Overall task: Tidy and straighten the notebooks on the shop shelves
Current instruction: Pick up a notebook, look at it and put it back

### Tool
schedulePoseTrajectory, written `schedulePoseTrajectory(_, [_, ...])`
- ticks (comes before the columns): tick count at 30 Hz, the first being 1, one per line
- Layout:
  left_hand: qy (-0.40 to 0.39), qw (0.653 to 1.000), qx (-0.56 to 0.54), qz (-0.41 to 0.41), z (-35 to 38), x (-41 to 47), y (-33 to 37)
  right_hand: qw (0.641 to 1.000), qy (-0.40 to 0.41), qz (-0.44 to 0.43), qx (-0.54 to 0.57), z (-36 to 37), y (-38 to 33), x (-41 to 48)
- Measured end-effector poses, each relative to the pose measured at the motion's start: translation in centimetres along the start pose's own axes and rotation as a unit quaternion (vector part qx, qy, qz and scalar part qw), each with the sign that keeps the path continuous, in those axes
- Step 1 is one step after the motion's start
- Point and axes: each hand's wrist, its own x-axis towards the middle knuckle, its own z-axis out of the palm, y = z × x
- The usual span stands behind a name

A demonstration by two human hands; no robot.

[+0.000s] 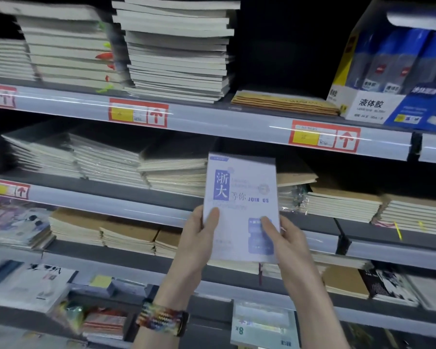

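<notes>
A pale lilac notebook (241, 207) printed "JOIN US" is held upright in front of the second shelf (136, 195), its top edge just below the upper shelf's price rail (212, 123) and its lower edge level with the third shelf's stacks. Behind it lies a dark gap between the wrapped white notebook stacks (106, 162) on the left and the kraft-covered stacks (342, 202) on the right; how deep that gap runs cannot be told.

The left hand (199, 238) reaches up from below, thumb laid flat on the cover near its left edge, fingers hidden behind; its grip is closed on the notebook. A multicoloured woven wristband (161, 318) circles that wrist. The right hand (287, 238) mirrors it, thumb pressed on the blue panel low on the cover, the grip likewise clamping the right edge.

On the upper shelf, two tall white notebook piles (176, 46) stand with uneven edges, a thin brown stack (285, 103) lies beside them, and a liquid glue box (393, 71) is at far right.
</notes>
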Motion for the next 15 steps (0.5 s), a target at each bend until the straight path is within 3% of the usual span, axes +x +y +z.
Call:
schedulePoseTrajectory(9, [-0.041,0.999,0.021,0.026,0.1,-1.3,-1.6,1.000,0.012,-0.006,-0.013,-1.1,1.1,-2.5])
schedulePoseTrajectory(15, [-0.071,0.997,0.027,-0.005,1.8,-2.6,-3.3,0.998,0.063,-0.004,-0.006,-3.3,2.1,-4.9])
